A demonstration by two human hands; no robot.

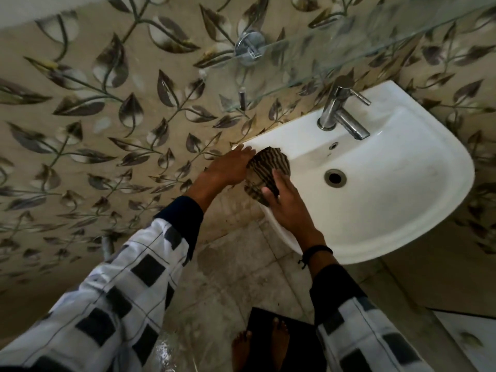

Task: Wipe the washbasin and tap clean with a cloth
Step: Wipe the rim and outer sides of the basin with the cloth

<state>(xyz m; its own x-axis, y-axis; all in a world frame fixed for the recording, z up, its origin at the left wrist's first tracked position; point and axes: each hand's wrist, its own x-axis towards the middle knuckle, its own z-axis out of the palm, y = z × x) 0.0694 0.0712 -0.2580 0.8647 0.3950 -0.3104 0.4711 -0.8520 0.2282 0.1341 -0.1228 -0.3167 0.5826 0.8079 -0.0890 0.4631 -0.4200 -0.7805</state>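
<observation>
A white washbasin [402, 200] hangs on the wall at the right, with a chrome tap [341, 114] at its back edge and a drain hole [335, 178] in the bowl. A brown striped cloth [271, 163] lies over the basin's left rim. My right hand [288, 208] lies on the cloth's near part, fingers and thumb stretched out and pressing it against the rim. My left hand [230, 165] rests at the basin's back left corner, fingers straight, touching the cloth's left edge.
A glass shelf [349, 49] on a chrome bracket [249, 47] juts out above the tap. Leaf-patterned tiles [107, 116] cover the wall. Below are a wet tiled floor [236, 277], a dark mat [268, 318] and bare feet [260, 342].
</observation>
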